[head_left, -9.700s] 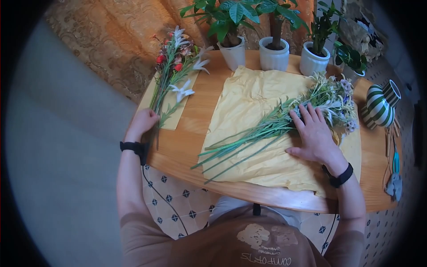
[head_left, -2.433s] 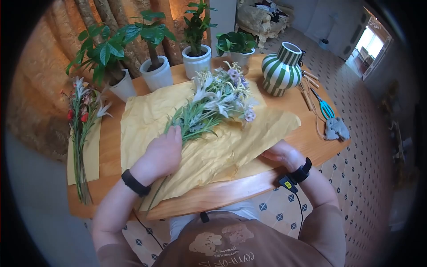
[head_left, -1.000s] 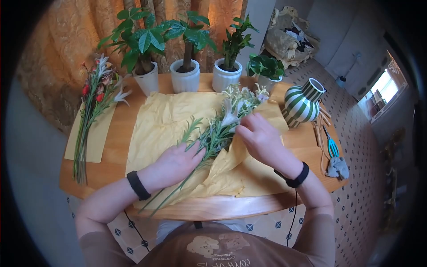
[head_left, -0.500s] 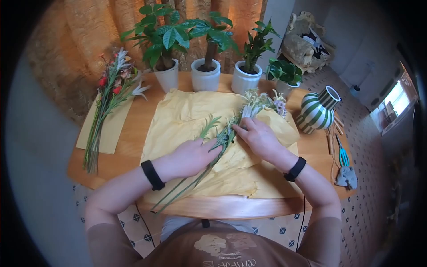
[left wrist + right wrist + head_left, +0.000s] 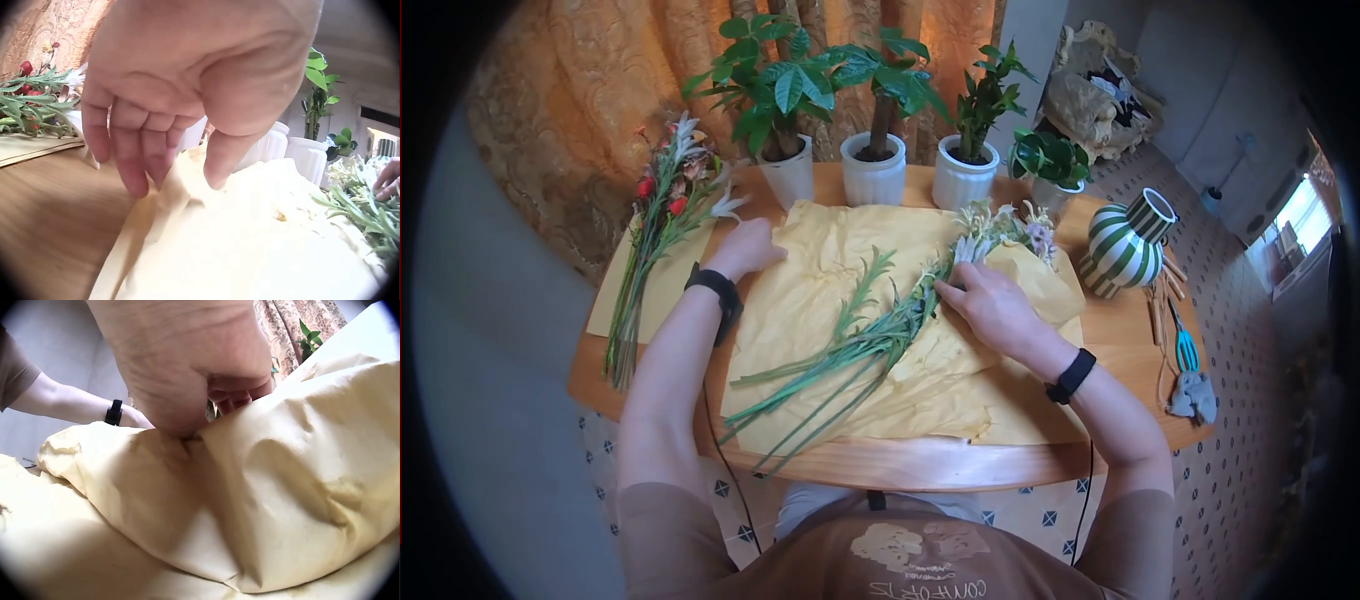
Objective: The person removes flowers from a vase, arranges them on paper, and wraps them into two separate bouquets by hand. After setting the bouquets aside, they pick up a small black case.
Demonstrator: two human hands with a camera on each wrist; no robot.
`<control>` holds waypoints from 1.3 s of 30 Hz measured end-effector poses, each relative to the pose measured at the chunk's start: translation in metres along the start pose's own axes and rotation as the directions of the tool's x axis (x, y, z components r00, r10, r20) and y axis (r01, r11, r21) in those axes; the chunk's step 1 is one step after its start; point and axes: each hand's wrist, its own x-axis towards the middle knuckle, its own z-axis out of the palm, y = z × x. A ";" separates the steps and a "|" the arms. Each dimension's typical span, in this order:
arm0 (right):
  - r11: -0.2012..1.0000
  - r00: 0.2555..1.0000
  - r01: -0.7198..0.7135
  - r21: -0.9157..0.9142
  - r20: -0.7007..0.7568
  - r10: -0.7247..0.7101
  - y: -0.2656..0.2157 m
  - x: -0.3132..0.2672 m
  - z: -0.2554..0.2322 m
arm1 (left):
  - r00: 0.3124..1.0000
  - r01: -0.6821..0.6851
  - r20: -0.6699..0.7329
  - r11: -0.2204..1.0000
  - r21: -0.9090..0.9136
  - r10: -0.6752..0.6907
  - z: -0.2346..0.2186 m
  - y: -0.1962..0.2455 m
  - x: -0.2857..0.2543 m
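Observation:
Crumpled yellow wrapping paper (image 5: 820,260) lies on the table, its right part folded over the bouquet (image 5: 870,335), whose stems point to the front left. The left hand (image 5: 745,248) is at the paper's upper left edge. In the left wrist view, that hand (image 5: 187,81) has its relaxed fingers and thumb apart, with the paper's raised edge (image 5: 178,181) between them. At the bouquet's upper part, the right hand (image 5: 997,310) holds the folded paper against the flowers. The right wrist view shows this hand (image 5: 187,369) with its thumb on the paper (image 5: 250,487) and fingers partly hidden behind it.
Red and white flowers (image 5: 662,215) lie on flat paper (image 5: 612,297) at the left. Potted plants (image 5: 873,178) line the back. A green-striped vase (image 5: 1122,250), teal-handled scissors (image 5: 1187,350) and a grey figure (image 5: 1193,397) are on the right.
The left hand has let go of the stems and moved up and left to the paper's edge. The paper's right side has been folded over the flowers, where the right hand stays.

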 end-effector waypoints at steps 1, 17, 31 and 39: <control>1.000 1.000 -0.003 0.002 0.006 0.003 0.000 0.000 0.000 | 1.000 -0.017 -0.021 1.000 -0.014 0.017 0.001 0.001 0.000; 0.999 0.999 -0.032 -0.015 0.037 0.032 -0.001 -0.001 0.000 | 0.766 -0.393 0.051 0.529 -0.752 0.640 -0.044 0.125 -0.114; 0.950 0.990 -0.086 0.299 -0.081 0.115 0.009 -0.008 0.000 | 0.612 -0.766 -0.027 0.585 -0.267 0.790 0.037 0.165 -0.168; 0.972 0.990 -0.084 0.219 -0.093 0.106 0.014 -0.017 -0.025 | 0.614 -0.790 -0.033 0.613 -0.034 0.789 0.066 0.171 -0.172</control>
